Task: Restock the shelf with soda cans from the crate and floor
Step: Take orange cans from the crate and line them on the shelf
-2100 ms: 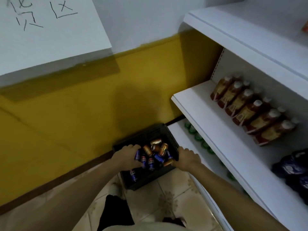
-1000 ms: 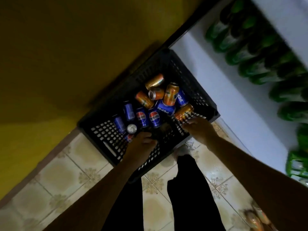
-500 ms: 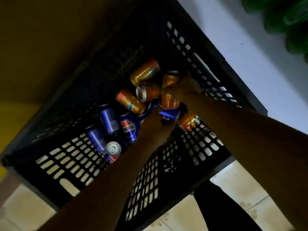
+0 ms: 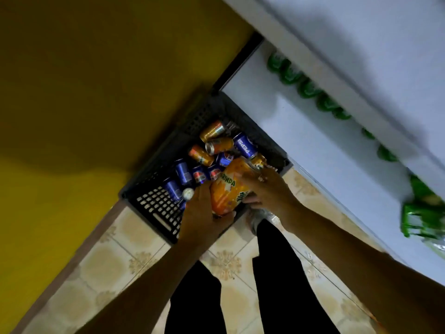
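Orange Mirinda can (image 4: 227, 189) is gripped from both sides: the left hand (image 4: 202, 220) curls its fingers round the lower end, and the right hand (image 4: 269, 189) wraps the upper side. The can is held just above the near edge of the black crate (image 4: 154, 206). Blue and orange cans (image 4: 216, 145) lie loose inside the crate, and a white shelf (image 4: 301, 141) stands just beside it.

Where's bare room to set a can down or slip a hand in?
Bare: in the crate, the lattice floor at its near-left corner beside the blue cans; on the shelf board, the front strip between crate and green bottles. Crowded: the crate's far half, where left hand and right hand hold the Mirinda can.
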A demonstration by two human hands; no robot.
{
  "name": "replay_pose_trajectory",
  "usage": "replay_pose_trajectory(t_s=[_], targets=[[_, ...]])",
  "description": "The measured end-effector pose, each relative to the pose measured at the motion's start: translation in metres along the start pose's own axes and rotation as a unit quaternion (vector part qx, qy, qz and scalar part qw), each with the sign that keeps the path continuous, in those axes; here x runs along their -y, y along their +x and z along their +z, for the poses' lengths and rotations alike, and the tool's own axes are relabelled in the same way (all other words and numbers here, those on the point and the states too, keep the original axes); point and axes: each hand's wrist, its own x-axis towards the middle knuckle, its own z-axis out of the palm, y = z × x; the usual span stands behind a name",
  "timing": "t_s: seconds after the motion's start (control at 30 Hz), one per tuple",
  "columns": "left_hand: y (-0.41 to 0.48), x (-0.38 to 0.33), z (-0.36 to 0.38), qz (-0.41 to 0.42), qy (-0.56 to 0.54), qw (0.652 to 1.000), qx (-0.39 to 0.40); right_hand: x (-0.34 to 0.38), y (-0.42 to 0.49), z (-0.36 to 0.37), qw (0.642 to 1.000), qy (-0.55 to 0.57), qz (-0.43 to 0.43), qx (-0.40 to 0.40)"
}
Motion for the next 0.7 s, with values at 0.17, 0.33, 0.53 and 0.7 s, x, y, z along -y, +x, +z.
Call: replay_pose_trajectory(t_s=[0.17, 0.33, 0.53, 0.7], targets=[[-0.097, -0.06, -0.036, -0.059, -0.194, 0.973, 0.107, 0.022, -0.118, -0.008, 0.997, 0.061, 0.036, -0.017], [-0.181, -0.099, -0.058, -0.062, -0.292, 0.942, 0.153, 0.028, -0.197, 0.002, 0.99, 0.139, -0.019, -0.029], [-0.268, -0.109, -0.084, 0.007, -0.305, 0.935, 0.179, 0.03, -0.292, 0.034, 0.952, 0.274, -0.13, 0.05], [-0.333, -0.102, -0.085, 0.003, -0.458, 0.876, 0.153, 0.004, -0.355, 0.076, 0.924, 0.337, -0.174, 0.048]])
